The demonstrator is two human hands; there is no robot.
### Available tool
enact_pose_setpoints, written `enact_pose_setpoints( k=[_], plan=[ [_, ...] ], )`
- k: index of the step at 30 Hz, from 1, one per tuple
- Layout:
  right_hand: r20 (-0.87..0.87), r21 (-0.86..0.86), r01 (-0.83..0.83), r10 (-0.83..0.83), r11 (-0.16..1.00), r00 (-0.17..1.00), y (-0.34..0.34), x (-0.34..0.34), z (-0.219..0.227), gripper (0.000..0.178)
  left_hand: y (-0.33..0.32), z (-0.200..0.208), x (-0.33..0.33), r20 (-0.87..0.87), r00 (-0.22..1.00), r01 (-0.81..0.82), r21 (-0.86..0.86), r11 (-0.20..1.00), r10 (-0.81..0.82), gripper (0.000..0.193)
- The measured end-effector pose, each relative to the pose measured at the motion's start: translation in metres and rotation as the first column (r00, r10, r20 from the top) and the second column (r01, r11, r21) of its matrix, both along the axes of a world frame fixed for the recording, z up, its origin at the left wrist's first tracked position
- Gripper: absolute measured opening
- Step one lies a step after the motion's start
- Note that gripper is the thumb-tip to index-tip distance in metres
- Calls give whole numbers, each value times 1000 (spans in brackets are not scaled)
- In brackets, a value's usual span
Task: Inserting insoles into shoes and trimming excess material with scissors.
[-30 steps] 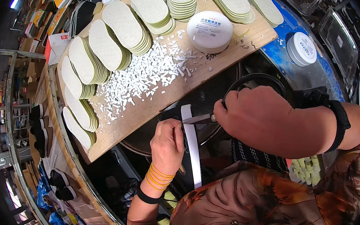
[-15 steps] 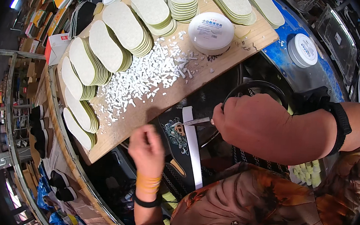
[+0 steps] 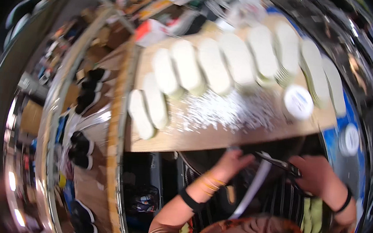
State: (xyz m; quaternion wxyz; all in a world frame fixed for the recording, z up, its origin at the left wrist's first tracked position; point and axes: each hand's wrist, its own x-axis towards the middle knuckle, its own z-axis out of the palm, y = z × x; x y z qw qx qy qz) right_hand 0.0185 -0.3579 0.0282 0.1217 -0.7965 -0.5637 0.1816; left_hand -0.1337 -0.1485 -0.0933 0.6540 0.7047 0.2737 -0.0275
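My right hand is closed around the dark handles of a pair of scissors, whose blades point left toward my other hand. A narrow white strip hangs between my hands and slants down toward my lap. Its upper end lies close to the blades; blur hides whether they touch. My left hand is just left of the strip, at the board's front edge. Motion smears its fingers, so I cannot make out anything in them. White cut bits lie heaped on the wooden board beyond.
Several stacks of pale insoles line the board's far and left sides. A round white tub stands near its right end; another white tub sits on the blue surface beyond. Dark shoes lie along the left behind a metal rail.
The view has swung left, so the board appears farther right and the picture is blurred. My left hand has come nearer the scissors and the strip.
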Motion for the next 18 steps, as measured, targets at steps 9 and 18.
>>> enact_pose_setpoints(
  k=[9,18],
  plan=[
    [-604,263,645,-398,718,690,-25,8,-11,44,64,240,-90,337,892,153,400,904,-300,20],
    [-511,103,610,-484,786,710,59,-9,-24,49,280,205,-171,-116,975,133,988,-83,191,11]
  ],
)
